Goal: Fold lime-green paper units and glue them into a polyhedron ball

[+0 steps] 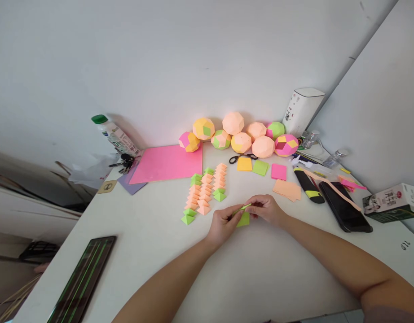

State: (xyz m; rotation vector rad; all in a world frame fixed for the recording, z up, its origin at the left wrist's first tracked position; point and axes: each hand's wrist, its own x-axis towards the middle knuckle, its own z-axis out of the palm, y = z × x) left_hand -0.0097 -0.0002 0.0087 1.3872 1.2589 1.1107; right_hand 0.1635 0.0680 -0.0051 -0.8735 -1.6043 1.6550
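Note:
My left hand (224, 224) and my right hand (266, 209) meet over the table, both closed on one green paper square (243, 219). Its top edge is folded over and pinched between my thumbs and fingers. Left of my hands stand rows of small folded paper units, peach ones (204, 190) and green ones (188, 219), nested in columns. Beyond my right hand lie loose peach paper sheets (287, 189), a pink paper stack (279, 171), a green paper stack (260, 168) and an orange paper stack (244, 164).
Several paper balls (241, 142) are piled against the wall. Black-handled scissors (234, 159) lie before them. A pink sheet (168, 162) and a bottle (116, 134) are at left, a tablet (83, 280) near the left edge. At right are a utility knife (308, 185), a phone (345, 208) and a carton (392, 204).

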